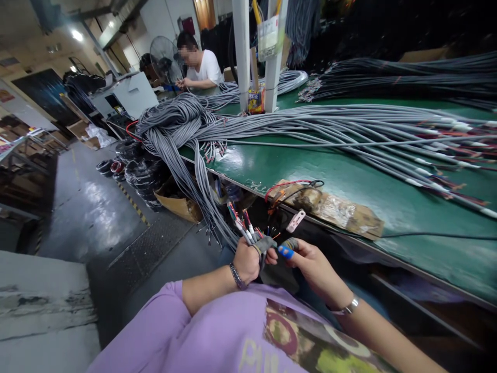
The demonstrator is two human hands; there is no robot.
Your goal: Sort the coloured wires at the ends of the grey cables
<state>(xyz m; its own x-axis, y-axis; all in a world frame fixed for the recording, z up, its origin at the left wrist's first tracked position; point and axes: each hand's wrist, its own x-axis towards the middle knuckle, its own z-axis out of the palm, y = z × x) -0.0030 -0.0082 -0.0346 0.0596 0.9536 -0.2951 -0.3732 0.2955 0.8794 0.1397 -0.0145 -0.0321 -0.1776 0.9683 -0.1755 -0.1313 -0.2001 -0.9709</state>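
My left hand (246, 260) is closed around the ends of several grey cables (248, 234), whose stripped coloured wires stick up above my fist. My right hand (310, 261) grips a small tool with a blue handle (286, 252), its tip close to the cable ends by my left thumb. Both hands sit low in front of the edge of the green table (349, 181). The cables I hold run up and left to a large grey bundle (182, 122) hanging over the table's corner.
Long grey cables (349, 129) lie across the table. A taped cardboard pad (334, 207) with red and black wires sits at its edge. White posts (241, 52) stand at the back. A seated person (200, 67) works beyond, by a fan (163, 59). Black coils (143, 171) lie on the floor.
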